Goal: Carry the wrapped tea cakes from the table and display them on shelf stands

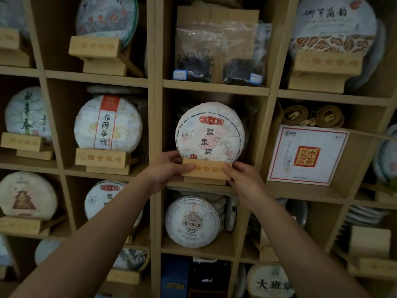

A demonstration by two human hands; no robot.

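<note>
A round tea cake [210, 132] in white paper with a red label and black characters stands upright on a wooden stand [207, 170] in the middle cubby of the shelf. My left hand [169, 168] grips the stand's left end, thumb laid across its front. My right hand [242, 177] grips the stand's right end, thumb against the front face. Both arms reach up from below.
The wooden shelf grid [155, 117] holds other wrapped cakes on stands, among them one with a red stripe [107, 124] to the left. Bags of loose tea [219, 52] sit above, a white square box [307, 154] to the right, and stacked cakes [193, 220] below.
</note>
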